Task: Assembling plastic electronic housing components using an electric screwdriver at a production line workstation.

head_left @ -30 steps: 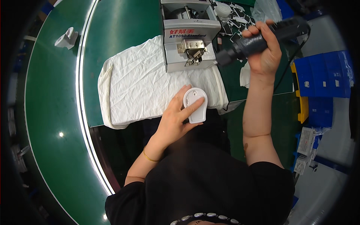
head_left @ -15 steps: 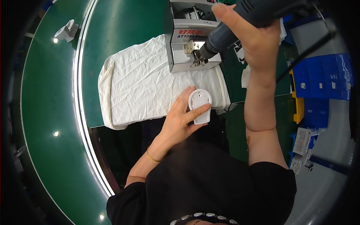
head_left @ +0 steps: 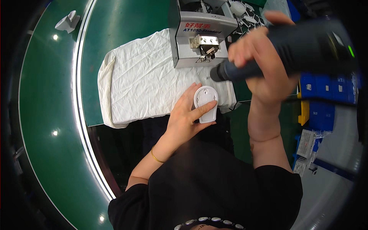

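Observation:
In my left hand [head_left: 188, 111] is a white plastic housing [head_left: 207, 92], rounded at its far end, with recessed screw holes facing up. The thumb lies across it and the fingers wrap its left side. My right hand [head_left: 264, 65] grips a dark electric screwdriver [head_left: 245, 71], somewhat smeared by motion. Its nose points left and down, a short way above and right of the housing and apart from it. Behind them stands a grey screw feeder [head_left: 199, 42] with a metal outlet on its front. A white cloth-covered pad [head_left: 145, 80] lies under the feeder, beside the housing.
Blue parts bins [head_left: 322, 111] stand to the right. Small white parts [head_left: 249, 17] lie behind the feeder. A white plastic piece [head_left: 68, 22] sits on the green bench [head_left: 50, 96] at far left, beyond a bright light strip [head_left: 79, 80].
My right hand has drawn the screwdriver from the feeder's outlet, bringing it toward me and tilting it flatter above the pad. My left hand keeps its hold on the housing, nearly still.

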`<state>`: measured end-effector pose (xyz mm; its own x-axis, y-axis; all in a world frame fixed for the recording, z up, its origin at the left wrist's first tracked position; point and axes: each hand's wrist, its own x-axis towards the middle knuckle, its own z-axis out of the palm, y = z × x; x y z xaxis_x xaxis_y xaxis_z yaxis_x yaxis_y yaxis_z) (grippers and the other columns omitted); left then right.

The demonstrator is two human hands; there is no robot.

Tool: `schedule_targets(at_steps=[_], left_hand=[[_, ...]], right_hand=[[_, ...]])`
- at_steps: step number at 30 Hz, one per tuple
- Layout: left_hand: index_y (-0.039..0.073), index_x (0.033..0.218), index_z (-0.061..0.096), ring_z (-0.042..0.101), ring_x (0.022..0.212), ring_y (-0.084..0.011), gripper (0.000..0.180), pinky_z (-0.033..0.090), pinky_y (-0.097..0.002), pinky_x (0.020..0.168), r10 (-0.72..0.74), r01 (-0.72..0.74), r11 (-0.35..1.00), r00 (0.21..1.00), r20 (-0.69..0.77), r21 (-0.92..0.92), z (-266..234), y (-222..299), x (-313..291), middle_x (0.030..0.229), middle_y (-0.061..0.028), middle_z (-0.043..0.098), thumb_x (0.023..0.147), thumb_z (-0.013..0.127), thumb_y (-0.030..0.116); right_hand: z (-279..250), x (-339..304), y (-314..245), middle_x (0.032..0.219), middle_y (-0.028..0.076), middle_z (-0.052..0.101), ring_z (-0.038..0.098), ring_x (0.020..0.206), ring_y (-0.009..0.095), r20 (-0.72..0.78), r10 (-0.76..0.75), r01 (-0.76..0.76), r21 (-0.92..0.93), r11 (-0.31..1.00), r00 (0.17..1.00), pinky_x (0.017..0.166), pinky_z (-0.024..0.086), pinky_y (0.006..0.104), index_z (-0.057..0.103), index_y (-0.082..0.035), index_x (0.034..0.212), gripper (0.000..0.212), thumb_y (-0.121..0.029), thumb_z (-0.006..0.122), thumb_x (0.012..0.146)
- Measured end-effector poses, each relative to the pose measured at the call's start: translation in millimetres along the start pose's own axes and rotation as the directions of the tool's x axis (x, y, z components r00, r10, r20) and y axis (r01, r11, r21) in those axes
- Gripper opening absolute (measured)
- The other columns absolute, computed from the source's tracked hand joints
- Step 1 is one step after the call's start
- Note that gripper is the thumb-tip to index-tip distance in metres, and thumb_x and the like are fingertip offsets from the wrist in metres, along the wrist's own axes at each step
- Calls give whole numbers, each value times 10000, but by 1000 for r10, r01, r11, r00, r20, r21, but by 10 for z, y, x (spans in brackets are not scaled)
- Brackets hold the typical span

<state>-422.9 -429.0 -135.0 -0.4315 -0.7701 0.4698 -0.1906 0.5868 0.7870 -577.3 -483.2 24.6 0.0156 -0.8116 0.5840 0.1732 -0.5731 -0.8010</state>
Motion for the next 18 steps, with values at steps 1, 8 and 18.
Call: schedule_targets(at_steps=[1,8,18], left_hand=[[212,1173,730,504,1291,-441,641,465,-471,1032,1,-1,1000,1000,-8,0,0,-2,-8,1405,-229,503,562,922,165],[212,1157,734,515,1288,-435,629,475,-470,1025,-15,15,1000,1000,-28,-18,-1,18,1,1378,-204,532,560,922,149],[206,1151,736,522,1280,-436,622,484,-474,1019,-27,26,999,999,-25,-18,18,22,20,1362,-194,544,560,921,144]], right_hand=[[29,-99,-131,762,69,533,569,661,173,21,33,-27,-225,974,999,670,493,385,379,-11,1347,478,-67,584,919],[27,-283,-253,768,70,523,560,659,167,43,91,-55,-525,850,995,676,493,382,348,-24,1346,525,-113,615,903],[8,-331,-235,775,74,525,553,663,165,73,136,-71,-567,820,988,696,494,379,352,-50,1303,509,-126,640,890]])
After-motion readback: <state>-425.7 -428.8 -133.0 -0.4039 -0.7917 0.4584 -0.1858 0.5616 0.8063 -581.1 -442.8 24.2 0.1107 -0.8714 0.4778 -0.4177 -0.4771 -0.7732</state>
